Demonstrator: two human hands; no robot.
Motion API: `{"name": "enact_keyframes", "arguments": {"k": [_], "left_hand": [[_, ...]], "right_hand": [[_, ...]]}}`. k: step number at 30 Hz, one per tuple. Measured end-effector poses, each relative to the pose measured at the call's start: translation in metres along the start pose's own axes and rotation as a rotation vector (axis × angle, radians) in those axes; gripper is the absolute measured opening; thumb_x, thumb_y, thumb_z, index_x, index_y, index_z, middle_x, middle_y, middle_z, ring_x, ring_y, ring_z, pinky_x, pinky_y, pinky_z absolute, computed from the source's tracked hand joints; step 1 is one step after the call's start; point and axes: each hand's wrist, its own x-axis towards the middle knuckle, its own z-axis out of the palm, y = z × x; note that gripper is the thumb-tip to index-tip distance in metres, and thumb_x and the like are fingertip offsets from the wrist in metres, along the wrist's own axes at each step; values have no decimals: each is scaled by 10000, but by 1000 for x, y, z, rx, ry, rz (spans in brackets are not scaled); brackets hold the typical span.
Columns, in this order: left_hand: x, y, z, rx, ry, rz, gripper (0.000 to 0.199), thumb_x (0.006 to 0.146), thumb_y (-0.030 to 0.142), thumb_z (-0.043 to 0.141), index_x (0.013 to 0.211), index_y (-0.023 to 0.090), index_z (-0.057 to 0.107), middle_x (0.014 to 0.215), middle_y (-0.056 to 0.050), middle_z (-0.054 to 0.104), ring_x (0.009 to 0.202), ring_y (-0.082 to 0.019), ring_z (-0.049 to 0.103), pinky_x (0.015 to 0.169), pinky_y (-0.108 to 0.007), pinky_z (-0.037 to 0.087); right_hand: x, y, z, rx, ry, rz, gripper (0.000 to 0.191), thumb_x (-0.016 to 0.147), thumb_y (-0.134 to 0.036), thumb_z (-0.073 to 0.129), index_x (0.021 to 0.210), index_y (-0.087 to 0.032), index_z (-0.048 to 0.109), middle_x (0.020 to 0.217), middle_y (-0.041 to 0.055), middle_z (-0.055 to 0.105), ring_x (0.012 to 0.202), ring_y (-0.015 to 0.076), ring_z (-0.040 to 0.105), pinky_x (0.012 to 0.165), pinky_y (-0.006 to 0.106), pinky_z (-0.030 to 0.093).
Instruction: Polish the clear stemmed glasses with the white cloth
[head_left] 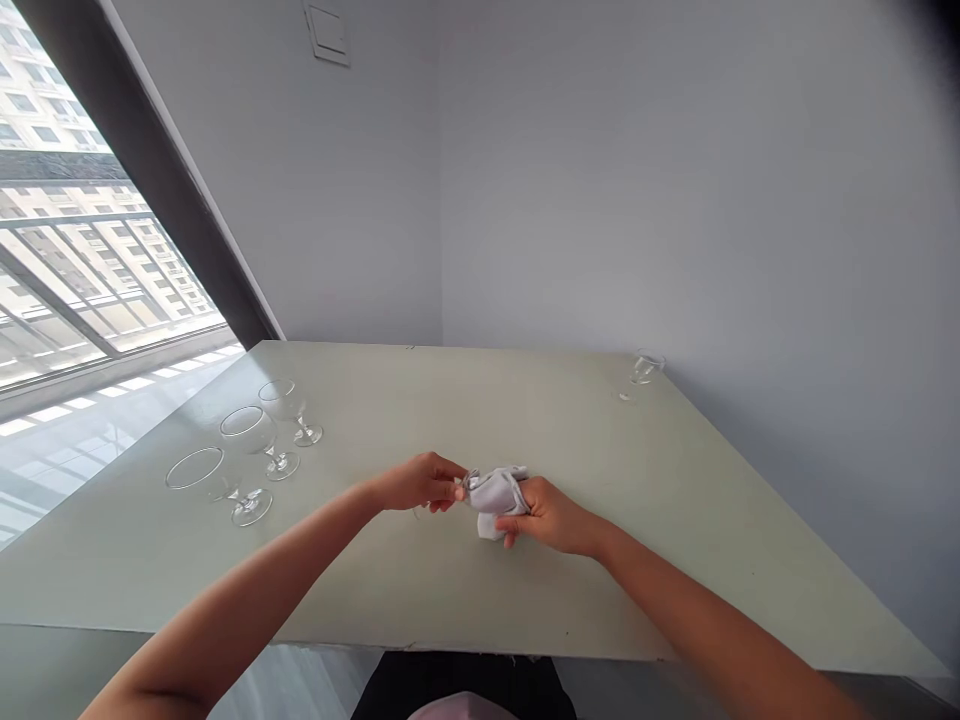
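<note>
My left hand [420, 482] and my right hand [544, 515] meet above the middle of the pale green table [450, 590]. Both grip a crumpled light grey cloth [496, 500], the left at its twisted end and the right around its bulk. A faint clear edge shows below my left hand, but I cannot tell what it is or whether the cloth wraps anything. To the left stand three stemmed wine glasses [259, 430], upright in a loose row. Another small glass [643, 372] stands at the far right corner.
The table's far edge meets a grey wall, and its near edge runs just beyond my forearms. A large window [75, 250] with a railing and buildings outside lies to the left. A wall switch plate [328, 33] is high up.
</note>
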Motion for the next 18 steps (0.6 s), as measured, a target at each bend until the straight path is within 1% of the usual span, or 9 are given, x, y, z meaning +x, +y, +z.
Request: {"name": "enact_keyframes", "arguments": {"k": [1,2,3,5,7,10,12,14,18], "left_hand": [[-3,2,-1,-48,-109,-31,382,774,538,466,833,218,665,586,-15,566,503,-123,491,494,-225,354],[-4,3,-2,-48,-128,-43,394,785,539,443,806,211,661,598,-21,576,515,-130,504,493,-228,358],[-5,4,-1,0,-52,-32,385,792,530,438,820,214,657,634,-30,595,555,-143,527,521,-239,376],[-4,5,4,195,231,59,328,801,474,464,947,234,634,776,-55,629,723,-186,566,660,-291,414],[-2,4,9,417,470,188,321,799,402,504,1070,248,582,897,-77,622,893,-223,542,845,-380,366],[3,5,10,584,545,324,257,813,364,497,1015,240,594,770,-61,599,839,-207,537,966,-448,238],[4,6,5,611,507,351,240,817,402,485,917,228,617,628,-25,546,687,-167,524,931,-418,272],[3,9,-3,607,402,327,289,813,458,470,847,216,624,553,0,504,579,-131,480,818,-349,345],[-4,14,-13,431,-43,136,402,831,512,397,707,184,594,542,18,516,492,-88,436,550,-219,343]], "right_hand": [[0,1,-1,-3,-39,3,197,728,-352,624,754,-158,640,728,19,625,609,150,613,622,298,481],[1,2,-2,27,-47,10,207,719,-360,631,749,-155,641,728,22,627,605,153,615,617,303,485],[4,4,-3,85,-23,25,227,712,-371,638,769,-151,642,720,25,631,588,155,616,601,306,488],[9,9,-4,270,89,65,277,705,-391,646,826,-141,635,677,29,638,529,145,603,536,287,479],[15,13,-3,506,217,110,276,698,-380,664,836,-145,620,613,7,623,478,113,574,473,235,447],[17,12,4,754,302,156,231,698,-356,676,786,-159,593,529,-43,562,425,65,518,432,181,405],[12,9,11,705,260,115,238,718,-367,655,800,-155,583,531,-37,568,431,73,523,456,197,422],[5,6,17,504,183,44,249,745,-374,624,842,-147,588,597,-6,610,489,103,568,520,239,458],[-6,10,18,114,52,-40,204,742,-328,633,827,-143,623,682,8,622,606,127,601,626,269,473]]}}
